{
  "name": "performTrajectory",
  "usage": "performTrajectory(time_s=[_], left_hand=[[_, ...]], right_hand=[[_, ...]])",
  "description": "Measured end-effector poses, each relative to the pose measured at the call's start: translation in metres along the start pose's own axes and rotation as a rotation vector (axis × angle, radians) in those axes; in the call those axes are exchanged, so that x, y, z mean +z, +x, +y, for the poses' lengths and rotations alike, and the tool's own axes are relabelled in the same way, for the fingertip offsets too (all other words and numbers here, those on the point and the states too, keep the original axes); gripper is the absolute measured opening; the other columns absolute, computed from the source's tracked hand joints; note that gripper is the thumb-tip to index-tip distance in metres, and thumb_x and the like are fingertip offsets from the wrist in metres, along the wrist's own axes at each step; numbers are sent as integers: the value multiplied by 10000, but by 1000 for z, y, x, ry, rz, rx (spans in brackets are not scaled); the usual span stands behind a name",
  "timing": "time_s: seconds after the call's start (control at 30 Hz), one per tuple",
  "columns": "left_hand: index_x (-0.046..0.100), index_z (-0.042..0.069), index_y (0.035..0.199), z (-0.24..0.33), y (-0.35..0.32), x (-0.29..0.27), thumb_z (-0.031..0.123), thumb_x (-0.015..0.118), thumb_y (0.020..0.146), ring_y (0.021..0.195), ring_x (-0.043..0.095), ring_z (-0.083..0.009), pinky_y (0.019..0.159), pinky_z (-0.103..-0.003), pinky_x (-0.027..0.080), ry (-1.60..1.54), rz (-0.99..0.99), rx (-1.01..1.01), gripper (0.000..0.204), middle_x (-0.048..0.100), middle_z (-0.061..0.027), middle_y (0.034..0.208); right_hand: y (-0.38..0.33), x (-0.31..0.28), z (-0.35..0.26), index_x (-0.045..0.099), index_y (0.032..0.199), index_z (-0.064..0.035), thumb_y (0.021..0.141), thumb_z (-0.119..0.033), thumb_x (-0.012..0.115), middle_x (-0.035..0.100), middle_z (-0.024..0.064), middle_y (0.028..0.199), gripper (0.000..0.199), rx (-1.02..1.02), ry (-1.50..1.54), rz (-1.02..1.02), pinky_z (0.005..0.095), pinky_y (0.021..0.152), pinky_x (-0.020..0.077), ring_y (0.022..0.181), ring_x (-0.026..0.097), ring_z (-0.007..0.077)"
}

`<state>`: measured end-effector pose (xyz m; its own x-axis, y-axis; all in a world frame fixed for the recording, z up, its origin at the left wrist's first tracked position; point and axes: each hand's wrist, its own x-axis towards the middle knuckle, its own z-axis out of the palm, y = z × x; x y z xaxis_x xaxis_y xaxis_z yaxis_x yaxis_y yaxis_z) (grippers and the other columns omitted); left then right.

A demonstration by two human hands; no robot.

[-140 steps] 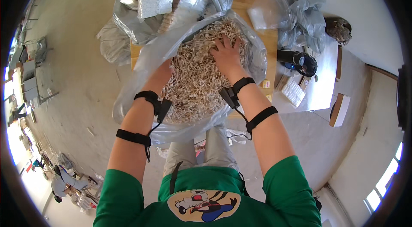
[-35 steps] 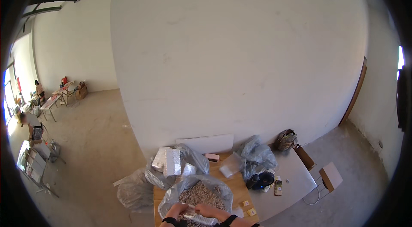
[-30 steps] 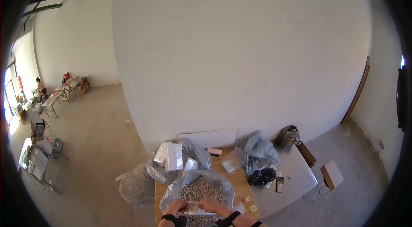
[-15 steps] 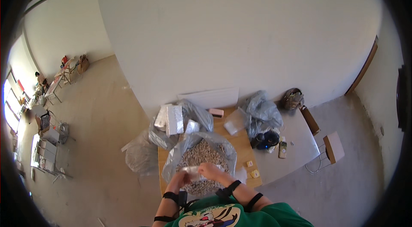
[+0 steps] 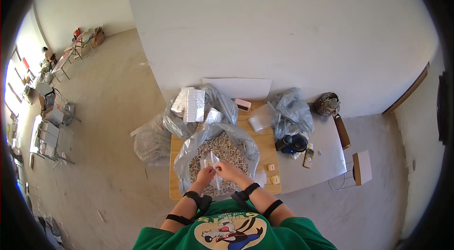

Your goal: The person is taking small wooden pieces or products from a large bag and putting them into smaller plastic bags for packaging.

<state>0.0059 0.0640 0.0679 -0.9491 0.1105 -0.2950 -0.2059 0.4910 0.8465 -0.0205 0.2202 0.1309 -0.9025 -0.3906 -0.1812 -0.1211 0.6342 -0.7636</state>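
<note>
A small clear plastic bag (image 5: 213,159) is pinched between my two hands. My left hand (image 5: 205,175) is closed on its left side, and my right hand (image 5: 227,171) grips it just to the right, fingertips pressed together. Both hands are close together above a big grey plastic bag (image 5: 183,155), rolled open. Inside it lies a heap of small brownish and pale pieces (image 5: 221,146), too small to name. Part of the heap is hidden behind my hands and the clear bag.
Behind stands another grey bag (image 5: 221,101) with silvery foil-like packs (image 5: 195,105). On the wooden table (image 5: 265,155) lie a pink-and-white box (image 5: 242,104), clear bags (image 5: 261,118) and small yellow-and-white packets (image 5: 275,180). At right are a black fan (image 5: 298,143) and a phone (image 5: 308,159).
My hands have come closer together. The clear bag, stretched crosswise before, now stands more upright between them. My view has shifted, so the table appears higher in the picture.
</note>
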Motion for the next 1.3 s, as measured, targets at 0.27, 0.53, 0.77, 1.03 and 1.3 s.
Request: performTrajectory(time_s=[0.27, 0.53, 0.77, 1.03, 1.3], left_hand=[[592, 35, 759, -3, 2, -9, 274, 507, 836, 615, 588, -260, 566, -359, 439, -49, -16, -19, 264, 582, -123, 642], [547, 50, 752, -5, 7, -12, 305, 503, 847, 692, 576, -312, 599, -405, 429, 145, -16, 33, 276, 575, -141, 688], [532, 51, 748, -15, 4, -12, 248, 512, 821, 731, 551, -388, 610, -454, 422, 96, 25, 58, 210, 566, -197, 722], [517, 42, 766, -17, -1, -9, 259, 496, 855, 669, 540, -363, 583, -420, 409, -17, 22, 90, 236, 549, -181, 682], [529, 42, 765, -19, 3, -6, 252, 488, 867, 646, 541, -275, 586, -372, 414, -90, -22, 36, 237, 555, -124, 671]], right_hand=[[16, 24, 8, 584, 883, 0, 713, -130, 572, 624, 185, 806, 214, 65, -8, -75, 384, 691, 475, 795, 604, 328], [24, 32, 13, 588, 867, 17, 782, -167, 593, 629, 165, 756, 202, 159, 73, -227, 366, 607, 485, 677, 622, 260], [26, 41, 13, 585, 846, 24, 834, -96, 515, 615, 87, 689, 139, 329, 382, -224, 285, 498, 486, 556, 603, 152], [24, 36, 6, 599, 816, 33, 821, -118, 508, 623, 134, 674, 176, 193, 60, -197, 314, 517, 497, 563, 620, 193], [21, 38, 11, 609, 810, 27, 817, -123, 477, 627, 128, 654, 200, 266, 225, -167, 304, 522, 505, 556, 625, 191]])
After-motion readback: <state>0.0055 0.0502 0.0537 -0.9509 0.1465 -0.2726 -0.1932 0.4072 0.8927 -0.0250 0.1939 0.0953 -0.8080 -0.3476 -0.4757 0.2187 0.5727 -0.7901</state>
